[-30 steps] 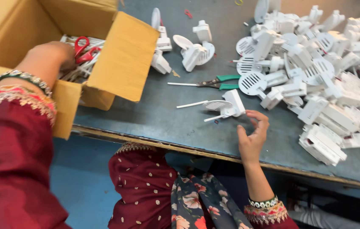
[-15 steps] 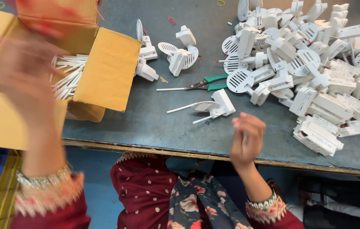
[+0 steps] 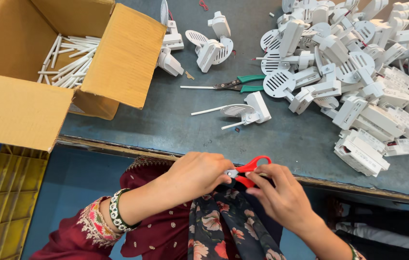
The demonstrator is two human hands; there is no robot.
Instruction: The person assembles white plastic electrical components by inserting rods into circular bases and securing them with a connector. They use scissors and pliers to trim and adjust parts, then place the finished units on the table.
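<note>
Both hands hold red scissors just below the table edge.

The left hand (image 3: pixel 197 174) wraps around the blade end of the red scissors (image 3: pixel 248 169), and the right hand (image 3: pixel 281 192) pinches the smooth red handles, over the lap. Nothing is being cut yet. One white plastic piece (image 3: pixel 250 110) with thin sticks lies alone on the grey table (image 3: pixel 166 125). A big pile of white pieces (image 3: pixel 358 72) waits. Thin white sticks (image 3: pixel 67 60) lie in the cardboard box (image 3: pixel 122 58). Green-handled pliers (image 3: pixel 240 84) lie nearby.
</note>
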